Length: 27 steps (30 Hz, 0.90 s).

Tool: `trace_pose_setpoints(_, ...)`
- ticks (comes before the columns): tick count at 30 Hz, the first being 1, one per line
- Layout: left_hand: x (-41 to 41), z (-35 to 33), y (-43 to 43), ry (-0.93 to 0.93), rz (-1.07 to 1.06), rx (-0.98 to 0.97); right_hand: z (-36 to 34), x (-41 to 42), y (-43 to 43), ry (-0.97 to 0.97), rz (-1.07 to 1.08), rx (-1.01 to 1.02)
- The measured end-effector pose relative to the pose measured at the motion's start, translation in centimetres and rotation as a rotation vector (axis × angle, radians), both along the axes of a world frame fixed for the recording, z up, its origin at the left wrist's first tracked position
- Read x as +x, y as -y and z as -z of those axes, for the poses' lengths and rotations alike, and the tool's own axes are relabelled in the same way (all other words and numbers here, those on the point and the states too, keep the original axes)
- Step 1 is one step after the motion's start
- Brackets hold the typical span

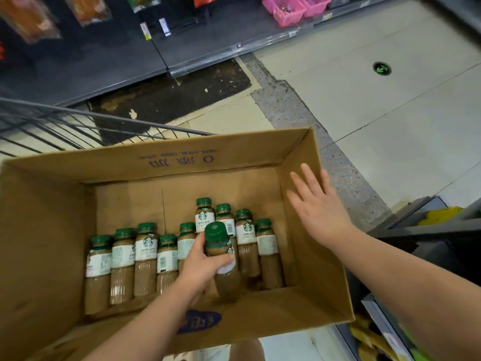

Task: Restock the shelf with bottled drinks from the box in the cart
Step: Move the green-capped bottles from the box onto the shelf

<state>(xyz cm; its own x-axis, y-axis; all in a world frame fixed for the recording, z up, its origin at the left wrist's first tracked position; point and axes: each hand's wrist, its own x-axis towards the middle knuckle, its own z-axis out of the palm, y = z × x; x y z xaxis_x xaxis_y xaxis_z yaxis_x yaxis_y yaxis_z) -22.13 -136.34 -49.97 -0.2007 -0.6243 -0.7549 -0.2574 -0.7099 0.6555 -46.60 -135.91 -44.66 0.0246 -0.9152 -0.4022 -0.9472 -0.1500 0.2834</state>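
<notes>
Box (pixel 52 230): brown cardboard, top open, flaps up; fills the lower half of the view from 9 o'clock to 5 o'clock; blue printing on the far inner wall and a blue mark on the near flap.
Cart (pixel 78 121): grey wire; its rim and bars show beyond the box at 10 o'clock.
Bottles in the box (pixel 145 256): nine caps can be counted; they stand upright in a loose row against the near wall, from 8 o'clock to 4 o'clock on the box floor; the far half of the floor is bare cardboard.
Look of the bottles: clear plastic filled with tan milky coffee; dark green screw caps; white label band with a round green logo, some turned to show a barcode.
Held bottle (pixel 221 246): same kind; raised above the row near its middle, cap tipped toward the camera.
Left hand (pixel 203 267): comes in from 7 o'clock; fingers and thumb curled round the label band of the held bottle.
Right hand (pixel 317 212): at 3 o'clock over the box's right wall; flat, fingers straight and spread, holding nothing; whether it touches the cardboard cannot be told.
Shelf (pixel 104 61): dark, at 11 o'clock, hanging packets above it; pink bins (pixel 286 9) at 1 o'clock.
Floor (pixel 390 113): pale tiles at 2 o'clock.
</notes>
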Motion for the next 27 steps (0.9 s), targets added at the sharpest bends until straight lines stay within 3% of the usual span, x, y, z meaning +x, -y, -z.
trace_pose_setpoints(3,1.7,-0.3,-0.2,0.003,-0.034,0.006,1.6,2.1,-0.2,0.121,-0.079,0.083)
trace_pose_setpoints(8,3.5,0.1,-0.8,0.046,-0.067,0.037,7.8,5.4,-1.2,0.539,0.601,0.28)
trace_pose_setpoints(15,4.6,1.1,-0.7,0.078,-0.148,0.074,15.0,5.6,-3.0,0.677,1.064,0.343)
trace_pose_setpoints(22,4.0,1.1,-0.5,0.116,-0.11,0.09,15.5,5.3,-3.3,0.829,1.237,0.237)
trace_pose_setpoints(27,3.2,-0.7,-0.1,0.118,-0.06,0.066,11.6,5.9,-3.7,1.025,1.172,0.151)
